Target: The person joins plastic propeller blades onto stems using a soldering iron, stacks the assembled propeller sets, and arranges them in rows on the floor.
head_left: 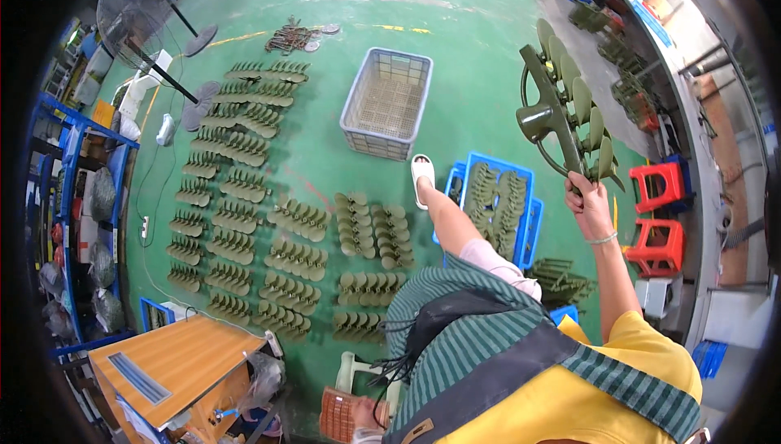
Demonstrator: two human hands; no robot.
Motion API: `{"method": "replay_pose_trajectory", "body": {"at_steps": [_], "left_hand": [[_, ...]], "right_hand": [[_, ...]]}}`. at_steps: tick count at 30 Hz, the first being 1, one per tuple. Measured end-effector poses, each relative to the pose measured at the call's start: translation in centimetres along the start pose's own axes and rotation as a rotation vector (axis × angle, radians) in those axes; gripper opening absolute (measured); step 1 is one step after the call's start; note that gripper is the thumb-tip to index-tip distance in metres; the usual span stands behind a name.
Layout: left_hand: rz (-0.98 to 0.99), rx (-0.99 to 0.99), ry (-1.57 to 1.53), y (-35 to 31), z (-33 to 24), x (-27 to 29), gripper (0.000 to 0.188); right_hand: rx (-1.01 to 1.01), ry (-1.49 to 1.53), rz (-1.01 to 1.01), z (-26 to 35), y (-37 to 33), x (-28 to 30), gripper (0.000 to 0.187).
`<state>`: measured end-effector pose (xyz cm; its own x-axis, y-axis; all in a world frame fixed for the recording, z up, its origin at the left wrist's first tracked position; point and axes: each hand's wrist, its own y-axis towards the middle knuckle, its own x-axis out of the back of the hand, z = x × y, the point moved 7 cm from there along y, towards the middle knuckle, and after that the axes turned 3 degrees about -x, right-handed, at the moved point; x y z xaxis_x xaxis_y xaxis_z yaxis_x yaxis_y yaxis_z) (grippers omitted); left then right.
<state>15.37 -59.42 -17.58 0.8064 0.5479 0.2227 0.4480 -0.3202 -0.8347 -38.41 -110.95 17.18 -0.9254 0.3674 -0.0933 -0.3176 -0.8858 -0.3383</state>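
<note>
My right hand [587, 206], with a bracelet at its wrist, is closed on the lower end of an olive-green metal part [561, 114]. The part has a long bar, a short round tube, curved rods and a row of oval plates. It is held up at the right, above the floor. My left hand [368, 414] is low in the picture, beside a reddish-brown slatted piece [338, 414] at a pale green stool [355, 371]. Its fingers do not show clearly. Similar olive-green plated parts [294, 259] lie in rows on the green floor.
A grey plastic crate [386, 143] stands ahead. Stacked blue crates [529, 200] hold more green parts right of my leg. Red stools [656, 246] stand by the right-hand bench. A wooden desk [191, 354], blue shelving [69, 159] and standing fans [146, 53] are at left.
</note>
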Motion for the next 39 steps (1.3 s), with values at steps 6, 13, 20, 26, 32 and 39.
{"method": "replay_pose_trajectory", "body": {"at_steps": [6, 13, 20, 26, 32, 39], "left_hand": [[-0.031, 0.001, -0.069, 3.7, -18.9, -10.8, 0.023], [0.028, 0.118, 0.159, 4.6, -33.7, -22.9, 0.029], [-0.012, -0.008, 0.199, 9.0, -44.1, -28.4, 0.030], [0.058, 0.002, 0.060, 11.9, -44.2, -32.2, 0.022], [0.012, 0.106, -0.229, 9.7, -33.7, -37.7, 0.019], [0.029, 0.621, -0.068, 4.4, -25.5, -44.8, 0.008]], "right_hand": [[-0.128, 0.047, 0.067, 1.1, 21.6, -6.1, 0.016], [-0.281, -0.077, 0.188, 7.0, 37.8, -13.2, 0.023], [-0.332, -0.125, 0.246, 10.0, 45.4, -16.0, 0.028], [-0.300, -0.297, 0.243, 11.2, 47.1, -16.1, 0.017], [-0.259, -0.358, 0.341, 11.1, 50.6, -20.9, 0.018], [-0.153, -0.663, 0.520, 7.6, 55.8, -32.7, 0.018]]}}
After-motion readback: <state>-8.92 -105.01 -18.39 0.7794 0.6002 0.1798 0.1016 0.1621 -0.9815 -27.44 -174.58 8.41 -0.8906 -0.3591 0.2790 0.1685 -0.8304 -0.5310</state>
